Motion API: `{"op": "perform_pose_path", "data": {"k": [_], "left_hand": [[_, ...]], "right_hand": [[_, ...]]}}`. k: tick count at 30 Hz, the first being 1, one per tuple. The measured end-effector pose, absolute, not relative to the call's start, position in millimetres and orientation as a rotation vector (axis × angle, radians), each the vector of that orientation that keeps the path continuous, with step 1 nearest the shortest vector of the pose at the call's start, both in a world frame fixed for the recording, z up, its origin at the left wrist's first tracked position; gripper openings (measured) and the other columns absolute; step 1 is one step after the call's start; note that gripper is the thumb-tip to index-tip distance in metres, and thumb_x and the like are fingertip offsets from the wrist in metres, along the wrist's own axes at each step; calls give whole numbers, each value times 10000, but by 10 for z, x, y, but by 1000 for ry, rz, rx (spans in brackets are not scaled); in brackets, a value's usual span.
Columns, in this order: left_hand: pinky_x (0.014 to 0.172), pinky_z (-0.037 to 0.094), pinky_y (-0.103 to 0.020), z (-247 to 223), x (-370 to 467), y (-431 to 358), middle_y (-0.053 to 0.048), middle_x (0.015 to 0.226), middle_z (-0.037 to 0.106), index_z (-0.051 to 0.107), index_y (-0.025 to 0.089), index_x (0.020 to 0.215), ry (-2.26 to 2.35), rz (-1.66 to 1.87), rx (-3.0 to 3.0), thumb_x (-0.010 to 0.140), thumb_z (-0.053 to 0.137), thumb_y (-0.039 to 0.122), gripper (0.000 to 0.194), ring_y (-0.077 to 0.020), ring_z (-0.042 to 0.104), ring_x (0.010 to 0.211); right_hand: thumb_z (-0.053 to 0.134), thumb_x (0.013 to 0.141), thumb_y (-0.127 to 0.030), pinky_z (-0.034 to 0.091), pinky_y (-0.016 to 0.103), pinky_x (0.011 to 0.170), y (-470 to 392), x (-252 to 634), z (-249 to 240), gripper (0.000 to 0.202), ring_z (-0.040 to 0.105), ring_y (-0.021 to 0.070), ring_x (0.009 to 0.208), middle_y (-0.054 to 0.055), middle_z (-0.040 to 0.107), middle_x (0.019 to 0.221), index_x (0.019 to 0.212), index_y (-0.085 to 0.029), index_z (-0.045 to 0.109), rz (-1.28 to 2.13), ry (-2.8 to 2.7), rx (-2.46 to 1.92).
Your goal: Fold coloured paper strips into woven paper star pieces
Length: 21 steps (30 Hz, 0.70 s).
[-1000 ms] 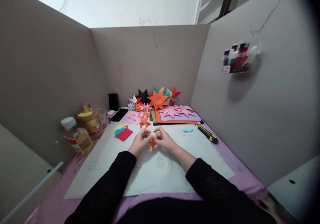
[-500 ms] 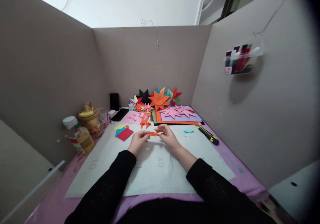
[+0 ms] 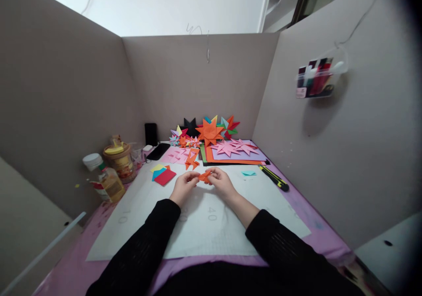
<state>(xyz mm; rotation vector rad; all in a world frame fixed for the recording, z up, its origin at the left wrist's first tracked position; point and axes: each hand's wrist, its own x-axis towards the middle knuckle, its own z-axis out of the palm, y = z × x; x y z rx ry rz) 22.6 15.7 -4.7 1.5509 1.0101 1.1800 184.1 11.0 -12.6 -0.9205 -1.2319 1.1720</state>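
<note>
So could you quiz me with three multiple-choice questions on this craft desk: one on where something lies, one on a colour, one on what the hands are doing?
1. Where does the knife lie?
A. right of the hands
B. beside the jars
C. on the pink stars

2. What colour is the paper piece held between the hands?
A. blue
B. orange
C. black

3. How is that piece held?
A. flat on the mat, untouched
C. in one hand only
B. pinched by both hands above the mat

Answers: 1 A, it rests at the mat's right edge. 2 B, it shows orange between the fingers. 3 B, the left hand and right hand both grip it.
</note>
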Motion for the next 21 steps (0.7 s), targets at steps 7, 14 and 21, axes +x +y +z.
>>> {"op": "perform_pose_path", "data": {"k": [7,14,21], "left_hand": [[617,458,-262,-16,250,126,-77,784,656,648,121,871,1032,1169,1589,662,655,335,299,-160,586,685],[660,456,-273,-56,258,139,-76,821,665,639,133,919,1041,1177,1617,651,666,326,331,-175,601,734],[624,458,-254,-32,263,116,-81,811,662,625,117,917,1032,1186,1594,664,641,296,310,-162,601,700]], "right_hand": [[602,653,-247,407,222,492,118,1840,-170,112,574,126,519,-10,605,549,705,-165,546,1145,-1262,-920],[578,685,-310,398,214,466,104,1820,-163,155,531,102,466,-24,581,521,661,-167,523,1205,-1241,-898],[548,746,-407,379,203,454,103,1834,-190,259,535,95,460,7,621,565,705,-152,573,1248,-1309,-957]]}}
